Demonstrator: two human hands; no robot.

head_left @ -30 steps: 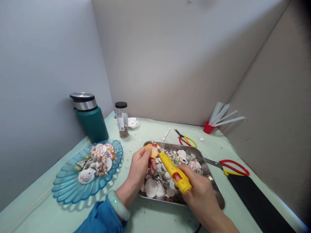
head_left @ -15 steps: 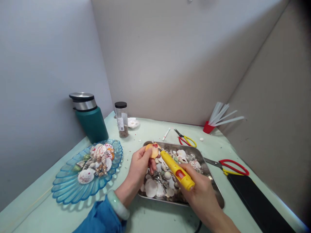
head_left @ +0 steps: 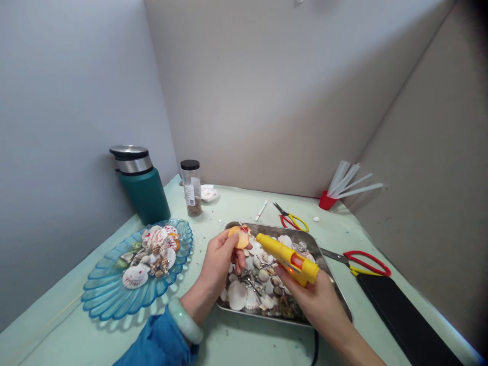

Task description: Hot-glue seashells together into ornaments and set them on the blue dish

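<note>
Between the thumb and fingers of my left hand (head_left: 221,257) is an orange scallop shell (head_left: 240,238), with a small red and white piece at its upper edge. My right hand (head_left: 316,300) grips a yellow hot glue gun (head_left: 285,254), whose front end points left toward the shell, a short gap away. An orange light glows on the gun's side. Beneath both hands lies a metal tray (head_left: 263,318) full of loose shells. To the left, a blue scalloped glass plate (head_left: 110,302) carries a heap of shells and small snail shells.
A green flask (head_left: 145,193) and a black-lidded jar (head_left: 191,188) stand at the back left. Small scissors (head_left: 292,218) lie behind the tray, larger scissors (head_left: 358,262) to its right beside a black slab (head_left: 404,315). A red cup (head_left: 327,200) holds translucent glue sticks.
My right hand has moved the glue gun to the right, away from the orange shell, and turned it so its side shows more. My left hand stays nearly still.
</note>
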